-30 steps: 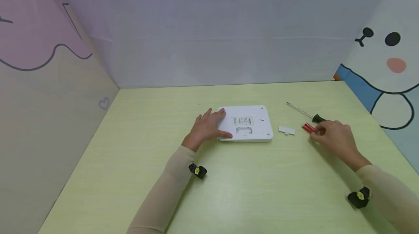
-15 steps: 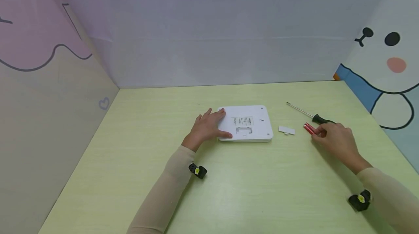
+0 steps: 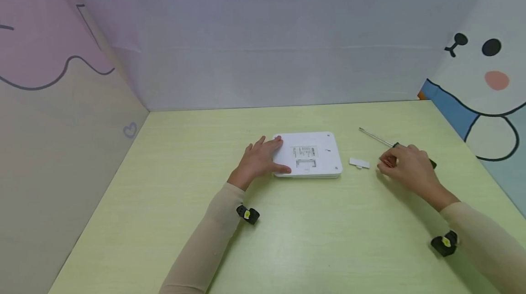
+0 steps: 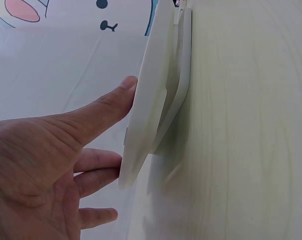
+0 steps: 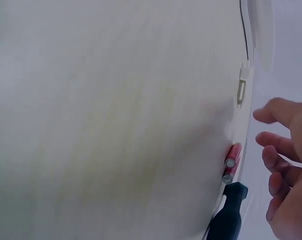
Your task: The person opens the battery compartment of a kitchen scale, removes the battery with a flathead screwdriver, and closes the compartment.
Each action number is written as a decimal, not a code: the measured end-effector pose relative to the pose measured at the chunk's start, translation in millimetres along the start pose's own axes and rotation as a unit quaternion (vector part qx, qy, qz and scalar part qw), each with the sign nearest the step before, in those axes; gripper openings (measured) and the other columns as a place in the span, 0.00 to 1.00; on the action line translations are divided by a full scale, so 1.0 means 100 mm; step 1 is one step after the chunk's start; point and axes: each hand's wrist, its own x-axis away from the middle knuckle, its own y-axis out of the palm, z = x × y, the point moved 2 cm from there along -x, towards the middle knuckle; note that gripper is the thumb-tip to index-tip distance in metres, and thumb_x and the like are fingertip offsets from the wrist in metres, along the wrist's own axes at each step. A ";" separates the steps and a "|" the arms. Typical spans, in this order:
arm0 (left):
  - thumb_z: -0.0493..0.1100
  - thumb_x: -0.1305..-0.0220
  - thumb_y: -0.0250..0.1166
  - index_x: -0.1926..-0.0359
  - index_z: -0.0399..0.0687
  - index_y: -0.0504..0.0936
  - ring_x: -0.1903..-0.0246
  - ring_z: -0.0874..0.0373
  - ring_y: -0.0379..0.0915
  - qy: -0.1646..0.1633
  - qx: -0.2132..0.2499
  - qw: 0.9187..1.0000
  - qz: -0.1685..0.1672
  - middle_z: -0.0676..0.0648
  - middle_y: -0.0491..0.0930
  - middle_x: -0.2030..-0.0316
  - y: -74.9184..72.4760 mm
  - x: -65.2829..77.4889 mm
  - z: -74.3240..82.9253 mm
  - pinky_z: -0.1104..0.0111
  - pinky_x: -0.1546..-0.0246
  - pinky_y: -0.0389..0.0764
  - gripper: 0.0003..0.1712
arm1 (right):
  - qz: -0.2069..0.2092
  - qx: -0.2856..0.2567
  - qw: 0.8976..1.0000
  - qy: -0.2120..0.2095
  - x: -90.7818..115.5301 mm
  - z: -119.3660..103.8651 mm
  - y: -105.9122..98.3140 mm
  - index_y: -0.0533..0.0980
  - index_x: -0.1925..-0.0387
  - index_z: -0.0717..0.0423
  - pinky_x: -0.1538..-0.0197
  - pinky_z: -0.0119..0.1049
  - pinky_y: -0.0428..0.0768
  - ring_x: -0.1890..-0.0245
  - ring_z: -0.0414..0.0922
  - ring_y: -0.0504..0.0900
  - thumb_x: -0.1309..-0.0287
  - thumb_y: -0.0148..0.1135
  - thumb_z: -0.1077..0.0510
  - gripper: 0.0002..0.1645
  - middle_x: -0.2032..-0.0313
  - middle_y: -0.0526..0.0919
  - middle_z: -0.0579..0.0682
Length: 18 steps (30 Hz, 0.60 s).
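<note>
A flat white device (image 3: 319, 144), which looks like a kitchen scale, lies underside up with a label and an uncovered battery slot. My left hand (image 3: 260, 159) rests on its left side, thumb and fingers spread and fairly straight. In the left wrist view the thumb touches the face of the scale (image 4: 148, 105) while fingers lie at its edge. My right hand (image 3: 408, 168) hovers over two red batteries (image 5: 233, 156) lying side by side on the table. Its thumb and forefinger stand apart, the other fingers loosely bent, holding nothing. In the head view the hand mostly hides the batteries.
A small white battery cover (image 3: 359, 163) lies between the scale and the right hand. Behind that hand is a screwdriver (image 3: 375, 137), its dark handle partly hidden. Printed cloth walls (image 3: 263, 38) border the pale table (image 3: 263, 248) at the back and sides.
The right hand shifted the batteries slightly right, then moved left over them and now hides them mostly, along with part of the screwdriver handle. The left hand and the scale have stayed still.
</note>
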 end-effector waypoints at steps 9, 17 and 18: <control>0.66 0.51 0.73 0.24 0.58 0.56 0.23 0.46 0.39 0.004 -0.001 1.000 0.002 0.58 0.53 0.24 0.01 0.00 -0.03 0.43 0.26 0.44 0.57 | -0.093 0.017 0.995 -0.025 -0.19 -0.14 0.06 0.84 0.60 0.55 0.68 0.42 0.62 0.68 0.49 0.70 0.49 0.69 0.46 0.20 0.72 0.75 0.48; 0.66 0.51 0.73 0.24 0.58 0.56 0.23 0.46 0.39 0.005 0.004 1.000 0.001 0.58 0.52 0.24 0.00 -0.01 -0.02 0.43 0.26 0.43 0.57 | -0.127 0.015 0.992 -0.015 -0.28 -0.12 0.11 0.84 0.62 0.54 0.65 0.45 0.63 0.64 0.51 0.71 0.50 0.71 0.46 0.18 0.69 0.77 0.47; 0.66 0.51 0.73 0.24 0.58 0.56 0.23 0.46 0.39 0.005 0.003 1.000 0.001 0.58 0.53 0.24 0.00 -0.01 -0.02 0.43 0.26 0.43 0.57 | -0.130 0.014 0.991 -0.016 -0.29 -0.12 0.11 0.84 0.62 0.54 0.65 0.44 0.64 0.64 0.51 0.72 0.50 0.71 0.47 0.18 0.69 0.77 0.47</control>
